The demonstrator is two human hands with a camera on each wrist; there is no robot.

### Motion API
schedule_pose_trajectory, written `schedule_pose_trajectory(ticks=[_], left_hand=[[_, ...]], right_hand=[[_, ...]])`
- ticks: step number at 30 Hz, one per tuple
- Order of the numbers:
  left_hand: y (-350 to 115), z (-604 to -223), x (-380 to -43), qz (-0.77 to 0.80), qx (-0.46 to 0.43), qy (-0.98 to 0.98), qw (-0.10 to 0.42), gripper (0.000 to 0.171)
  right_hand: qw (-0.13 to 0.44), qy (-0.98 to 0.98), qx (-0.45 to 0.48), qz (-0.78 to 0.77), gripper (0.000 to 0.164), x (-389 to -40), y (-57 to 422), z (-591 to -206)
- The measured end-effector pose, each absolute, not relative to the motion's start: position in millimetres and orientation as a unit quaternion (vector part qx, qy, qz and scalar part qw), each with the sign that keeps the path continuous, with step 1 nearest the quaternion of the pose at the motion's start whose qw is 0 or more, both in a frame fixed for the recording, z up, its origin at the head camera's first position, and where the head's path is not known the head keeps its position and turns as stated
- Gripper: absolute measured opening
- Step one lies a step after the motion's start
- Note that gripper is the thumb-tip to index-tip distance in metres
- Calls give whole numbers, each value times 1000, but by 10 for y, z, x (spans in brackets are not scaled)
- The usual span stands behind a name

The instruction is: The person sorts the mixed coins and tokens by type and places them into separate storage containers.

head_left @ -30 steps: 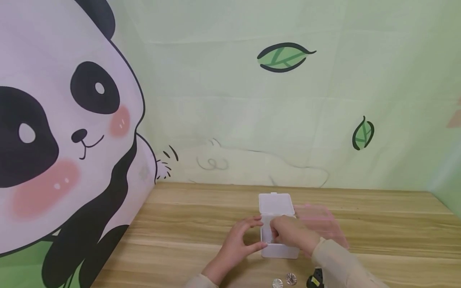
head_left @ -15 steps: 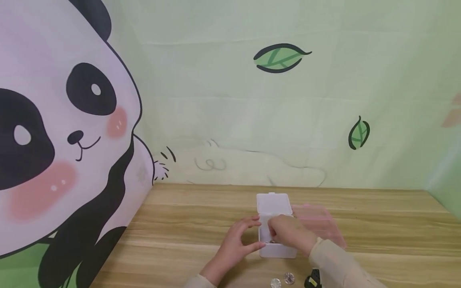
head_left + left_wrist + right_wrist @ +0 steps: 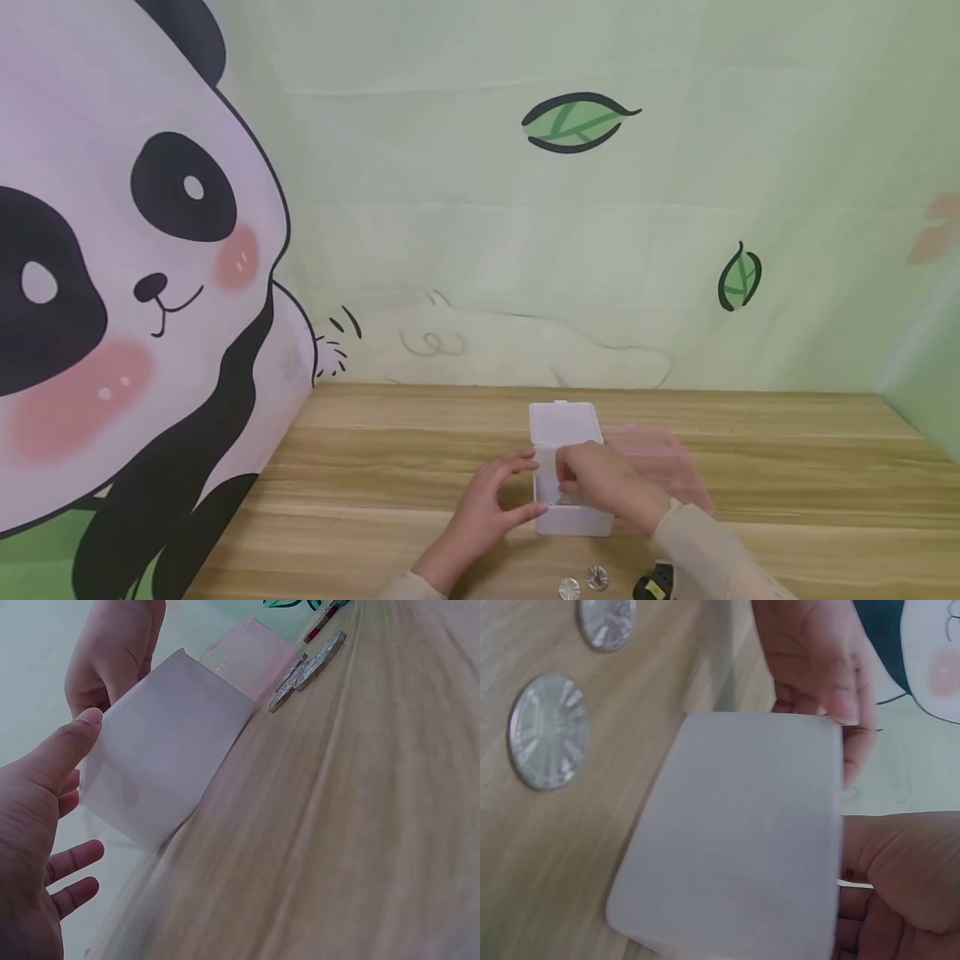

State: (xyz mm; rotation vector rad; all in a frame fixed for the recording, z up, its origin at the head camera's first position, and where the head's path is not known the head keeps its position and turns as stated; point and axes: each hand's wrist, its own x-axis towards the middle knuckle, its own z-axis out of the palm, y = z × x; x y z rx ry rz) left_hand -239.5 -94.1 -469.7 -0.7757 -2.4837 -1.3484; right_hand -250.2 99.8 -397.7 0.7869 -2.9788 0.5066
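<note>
A white plastic box stands on the wooden table with its lid tipped back. My left hand steadies its left side, the thumb at the near rim corner and the fingers farther back along the edge. From the right, my right hand reaches down into the box with curled fingers; its fingertips are hidden by the wall, and I cannot tell what they hold. In the right wrist view, the box's smooth outer wall covers the right fingertips. Two silver coins lie in front of the box.
A see-through pink container sits right behind the right forearm. Near the right sleeve is a small black object with a yellow patch. Behind the wooden table hangs a green cloth printed with a panda and leaves.
My right hand has risen slightly within the box and its fingers have shifted. Small shiny pieces glimpsed under it half a second ago are now mostly covered. The left hand keeps its place.
</note>
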Motion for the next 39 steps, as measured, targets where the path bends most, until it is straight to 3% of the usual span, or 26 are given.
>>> schedule_pose_trajectory(ticks=[20, 39], left_hand=[[-950, -4713, -2383, -458, -260, -845, 96, 46], [-940, -4691, -2386, -461, -259, -842, 108, 46]], right_hand=[[35, -926, 297, 230, 11, -2320, 1228, -3824], [-6, -896, 331, 297, 10, -2072, 1357, -3834]])
